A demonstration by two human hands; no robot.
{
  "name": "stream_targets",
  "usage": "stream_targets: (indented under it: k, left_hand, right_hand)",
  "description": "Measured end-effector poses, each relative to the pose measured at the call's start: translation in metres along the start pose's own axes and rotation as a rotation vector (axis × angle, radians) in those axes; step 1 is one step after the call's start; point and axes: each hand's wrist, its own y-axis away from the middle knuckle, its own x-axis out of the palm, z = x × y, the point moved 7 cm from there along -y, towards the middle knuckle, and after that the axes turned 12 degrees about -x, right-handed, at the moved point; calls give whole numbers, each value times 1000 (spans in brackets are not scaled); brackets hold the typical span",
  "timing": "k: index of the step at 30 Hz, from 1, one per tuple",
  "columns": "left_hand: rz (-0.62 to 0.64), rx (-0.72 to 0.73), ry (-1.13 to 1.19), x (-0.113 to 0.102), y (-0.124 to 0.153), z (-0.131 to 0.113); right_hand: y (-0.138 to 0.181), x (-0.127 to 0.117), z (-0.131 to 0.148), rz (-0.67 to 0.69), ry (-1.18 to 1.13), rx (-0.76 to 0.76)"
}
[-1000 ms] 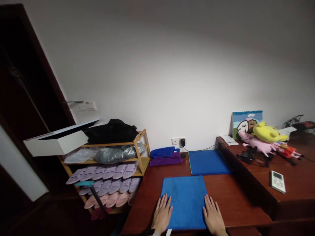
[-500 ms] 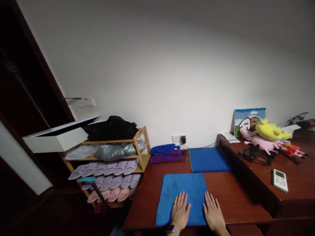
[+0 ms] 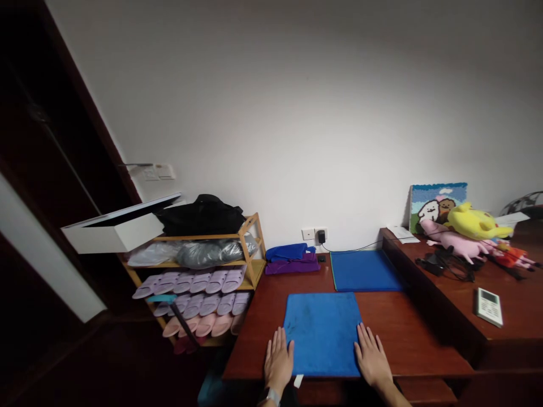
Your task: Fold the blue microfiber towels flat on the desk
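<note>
A blue square cloth lies flat on the dark wooden table in front of me. My left hand rests flat, fingers stretched out, on the table at the cloth's left edge. On the cloth's right edge lies my right hand, also flat and open. Neither hand holds anything. A white tag shows at the cloth's near left corner.
A second blue cloth lies farther back, beside folded blue and purple cloths. Plush toys, cables and a remote sit on the higher desk at right. A wooden rack with slippers stands left.
My left hand has slid from the middle of the cloth back to its left edge. The right hand stays at the right edge. The view shifted slightly.
</note>
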Motion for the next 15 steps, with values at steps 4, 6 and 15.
stream_targets:
  k: [4, 6, 15]
  left_hand:
    - [-113, -28, 12, -17, -7, -9]
    - [-127, 135, 77, -22, -2, -41]
    - [47, 386, 124, 13, 19, -124]
  right_hand:
    - [0, -3, 2, 5, 3, 3]
    - [1, -5, 2, 2, -5, 4]
    - [0, -6, 2, -11, -12, -6]
